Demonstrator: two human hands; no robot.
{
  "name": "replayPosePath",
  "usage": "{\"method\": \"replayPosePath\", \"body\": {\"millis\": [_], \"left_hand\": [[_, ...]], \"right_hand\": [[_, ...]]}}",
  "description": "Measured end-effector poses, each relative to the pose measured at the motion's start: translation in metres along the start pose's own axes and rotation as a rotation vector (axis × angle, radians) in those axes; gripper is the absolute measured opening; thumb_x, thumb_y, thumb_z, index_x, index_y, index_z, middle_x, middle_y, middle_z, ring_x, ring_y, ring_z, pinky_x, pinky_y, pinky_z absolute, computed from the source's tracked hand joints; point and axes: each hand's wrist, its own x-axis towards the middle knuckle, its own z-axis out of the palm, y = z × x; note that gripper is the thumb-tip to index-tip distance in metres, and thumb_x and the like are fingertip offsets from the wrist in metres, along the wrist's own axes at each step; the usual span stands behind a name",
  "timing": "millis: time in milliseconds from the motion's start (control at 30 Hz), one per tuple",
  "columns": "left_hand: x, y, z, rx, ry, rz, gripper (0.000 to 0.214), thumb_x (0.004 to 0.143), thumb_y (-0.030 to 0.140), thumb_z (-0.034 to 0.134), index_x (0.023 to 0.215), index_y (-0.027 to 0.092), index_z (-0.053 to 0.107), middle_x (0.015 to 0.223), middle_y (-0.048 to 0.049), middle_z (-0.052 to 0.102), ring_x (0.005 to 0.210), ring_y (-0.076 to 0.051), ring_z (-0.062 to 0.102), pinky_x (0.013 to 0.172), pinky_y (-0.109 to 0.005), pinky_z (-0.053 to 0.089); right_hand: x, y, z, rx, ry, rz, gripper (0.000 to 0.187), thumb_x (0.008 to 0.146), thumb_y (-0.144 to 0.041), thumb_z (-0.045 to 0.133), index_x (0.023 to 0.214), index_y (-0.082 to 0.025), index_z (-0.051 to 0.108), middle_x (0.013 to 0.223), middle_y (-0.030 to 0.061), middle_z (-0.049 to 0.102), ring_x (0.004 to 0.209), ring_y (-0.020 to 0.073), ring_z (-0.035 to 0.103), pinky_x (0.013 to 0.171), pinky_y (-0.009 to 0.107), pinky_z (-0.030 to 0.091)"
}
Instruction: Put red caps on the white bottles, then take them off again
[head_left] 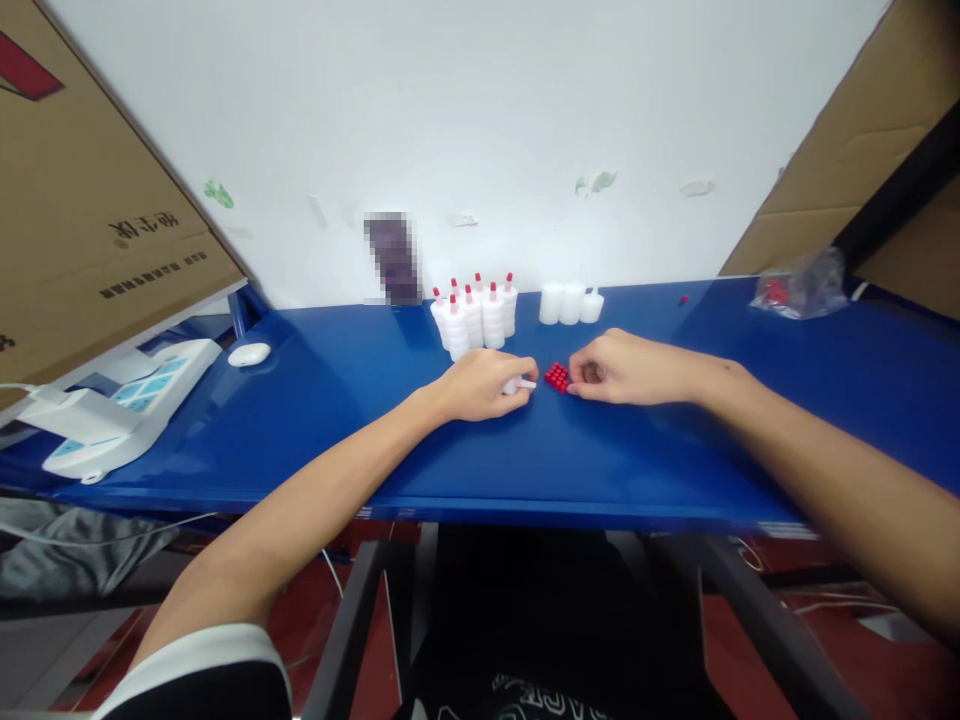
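Note:
My left hand (pixel 491 385) is wrapped round a small white squeeze bottle (pixel 513 386), its bare nozzle pointing right. Just right of that nozzle lies a tight cluster of small red caps (pixel 556 376) on the blue table. Curled at the cluster's right edge, my right hand (pixel 609 368) has its thumb and fingertips bent together; whether they pinch a cap is too small to tell. Behind my left hand stands a group of white bottles with red-tipped nozzles (pixel 476 315). Several white bottles without red caps (pixel 570 303) stand farther right.
A loose red cap (pixel 683 300) and a clear plastic bag with red pieces (pixel 801 290) lie at the right. At the left are a white power strip (pixel 142 405) with a plugged-in charger and a white oval case (pixel 249 355). A white wall rises behind the blue table (pixel 315 430).

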Motion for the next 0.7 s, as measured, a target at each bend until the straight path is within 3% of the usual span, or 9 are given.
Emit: {"method": "replayPosePath", "body": {"millis": [400,567,700], "left_hand": [[-0.001,0.001,-0.001,0.016,0.0,-0.004,0.021,0.094,0.028,0.052,0.102,0.018,0.069,0.09,-0.0034,0.075,0.078,-0.017,0.068,0.067,-0.027,0.045],[-0.001,0.001,0.0,0.03,0.028,-0.067,0.023,0.095,0.03,0.053,0.107,0.019,0.069,0.087,-0.0039,0.075,0.075,-0.019,0.069,0.065,-0.027,0.044],[0.005,0.004,0.003,-0.132,0.139,-0.136,0.026,0.097,0.039,0.053,0.107,0.019,0.066,0.092,-0.0048,0.077,0.079,-0.02,0.071,0.07,-0.029,0.049]], "right_hand": [[-0.001,0.002,0.0,0.01,0.022,-0.028,0.021,0.09,-0.032,0.06,0.073,-0.02,0.065,0.066,0.0018,0.067,0.058,0.0152,0.058,0.06,0.033,0.039],[-0.002,-0.008,0.004,0.016,0.211,-0.13,0.025,0.093,-0.04,0.06,0.08,-0.02,0.067,0.068,0.0012,0.066,0.06,0.0148,0.056,0.061,0.031,0.038],[0.007,-0.014,0.018,0.015,0.398,-0.271,0.028,0.097,-0.045,0.059,0.084,-0.02,0.064,0.075,0.0015,0.065,0.067,0.0155,0.056,0.067,0.031,0.039]]}}
